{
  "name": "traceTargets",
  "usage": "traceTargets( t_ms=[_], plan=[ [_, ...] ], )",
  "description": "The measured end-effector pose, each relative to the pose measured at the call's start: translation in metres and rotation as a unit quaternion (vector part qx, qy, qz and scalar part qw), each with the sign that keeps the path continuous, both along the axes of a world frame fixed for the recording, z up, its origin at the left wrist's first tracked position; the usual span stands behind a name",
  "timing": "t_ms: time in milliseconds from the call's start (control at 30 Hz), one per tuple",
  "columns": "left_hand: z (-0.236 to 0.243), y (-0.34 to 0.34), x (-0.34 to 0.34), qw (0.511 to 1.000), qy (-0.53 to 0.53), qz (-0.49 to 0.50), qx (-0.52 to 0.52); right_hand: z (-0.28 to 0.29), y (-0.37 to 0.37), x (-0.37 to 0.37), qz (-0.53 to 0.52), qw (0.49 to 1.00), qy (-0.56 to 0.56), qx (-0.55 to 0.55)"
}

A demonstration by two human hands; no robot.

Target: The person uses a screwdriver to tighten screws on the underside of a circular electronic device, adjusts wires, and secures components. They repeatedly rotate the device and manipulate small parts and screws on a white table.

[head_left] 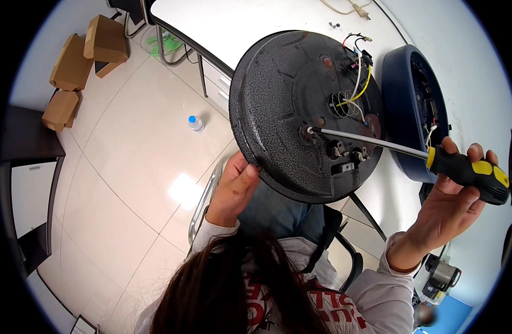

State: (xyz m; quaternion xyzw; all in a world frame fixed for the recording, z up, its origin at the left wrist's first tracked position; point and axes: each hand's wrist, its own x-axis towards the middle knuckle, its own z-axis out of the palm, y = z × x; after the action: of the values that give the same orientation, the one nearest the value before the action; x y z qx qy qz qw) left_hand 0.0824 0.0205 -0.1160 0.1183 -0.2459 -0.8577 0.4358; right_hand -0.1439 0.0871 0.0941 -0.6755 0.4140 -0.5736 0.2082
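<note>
A round black speckled metal heating plate (267, 106) is tilted at the table's near edge, above my lap. My left hand (235, 182) grips its lower left rim, thumb on top. In my right hand (448, 206) is a screwdriver (373, 140) with a black and yellow handle. Its dark tip meets a screw (308, 131) in a recess of the plate. Beside the tip, a coil spring (343, 104) stands around the plate's middle hole, and white and yellow wires (363, 89) run through it. Metal terminals (345, 150) stick out near the plate's lower right.
A dark blue round housing (398, 111) with wires inside stands right of the plate on the white table (211, 19). A power plug (360, 12) and small loose parts (334, 25) lie at the back. On the floor are a capped bottle (195, 123) and cardboard boxes (72, 67).
</note>
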Motion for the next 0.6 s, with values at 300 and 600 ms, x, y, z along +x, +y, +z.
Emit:
traceTargets(
  t_ms=[300,600],
  plan=[
    [0.001,0.001,0.0,1.0,0.001,0.005,0.007,-0.001,0.002,-0.001,-0.009,1.0,-0.003,-0.005],
    [0.017,-0.003,-0.003,0.989,-0.046,0.141,0.031,-0.001,0.0,0.002,0.005,1.0,-0.011,0.001]
  ],
)
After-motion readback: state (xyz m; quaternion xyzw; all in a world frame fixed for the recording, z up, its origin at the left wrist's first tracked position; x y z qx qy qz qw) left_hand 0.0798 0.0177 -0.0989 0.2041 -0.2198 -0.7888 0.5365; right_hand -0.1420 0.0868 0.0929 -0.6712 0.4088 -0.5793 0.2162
